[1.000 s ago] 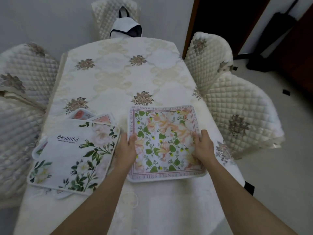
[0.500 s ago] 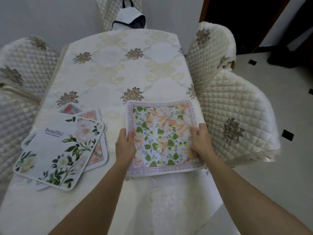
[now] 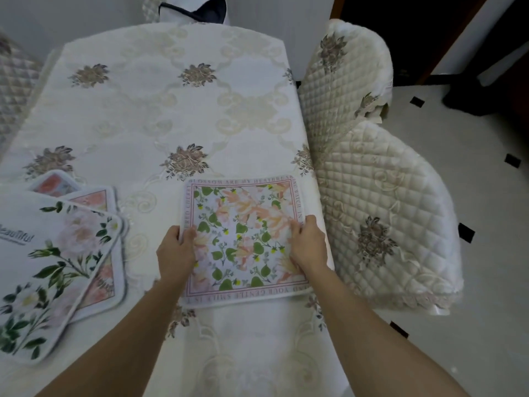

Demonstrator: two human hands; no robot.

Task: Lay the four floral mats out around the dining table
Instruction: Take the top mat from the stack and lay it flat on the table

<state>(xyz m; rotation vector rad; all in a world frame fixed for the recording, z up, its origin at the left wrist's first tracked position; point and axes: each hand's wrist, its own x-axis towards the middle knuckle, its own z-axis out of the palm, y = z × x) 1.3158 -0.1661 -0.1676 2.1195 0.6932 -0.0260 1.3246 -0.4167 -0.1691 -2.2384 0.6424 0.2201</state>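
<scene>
Floral mat lies flat at the desk's right edge, left hand and right hand gripping its opposite sides.

My two arms are bare from the hands back to the lower edge of the view; no sleeve covers them. My left hand and my right hand are bare too. My fingernails look short and plain.
</scene>
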